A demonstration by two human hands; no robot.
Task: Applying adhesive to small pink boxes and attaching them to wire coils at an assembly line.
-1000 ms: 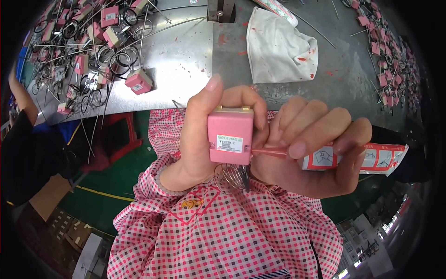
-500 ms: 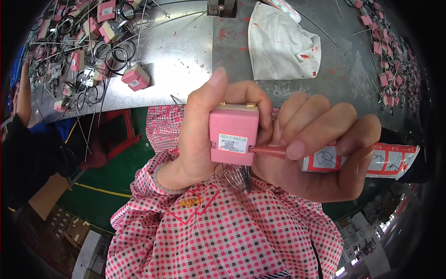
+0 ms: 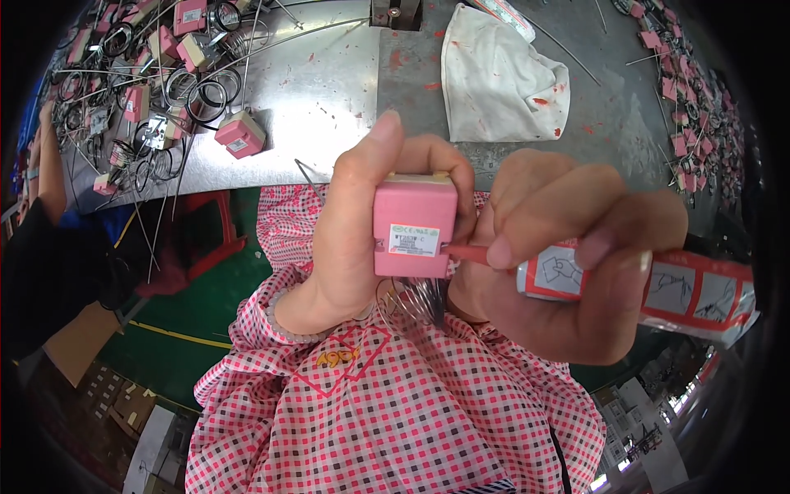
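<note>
My left hand (image 3: 339,235) grips a pink box-shaped thermostat (image 3: 415,203) between thumb and fingers, its white label facing me. Thin coiled metal tubing (image 3: 418,300) hangs below the box. In my right hand (image 3: 568,210) is a red and white squeeze tube (image 3: 671,288), held sideways. The red nozzle (image 3: 471,254) of the tube points left, its tip at the box's right edge beside the label. Whether anything comes out of the nozzle cannot be made out.
Many pink thermostats with coiled wires (image 3: 189,90) lie heaped on the metal table (image 3: 321,99) at left, more (image 3: 687,123) at far right. A red-stained white cloth (image 3: 502,82) lies at the back. Another person's arm (image 3: 51,160) is at the left edge.
The thermostat has risen slightly and tipped a little. My right hand has turned, and the tube's rear end has swung down. The nozzle tip stays at the box's right edge.
</note>
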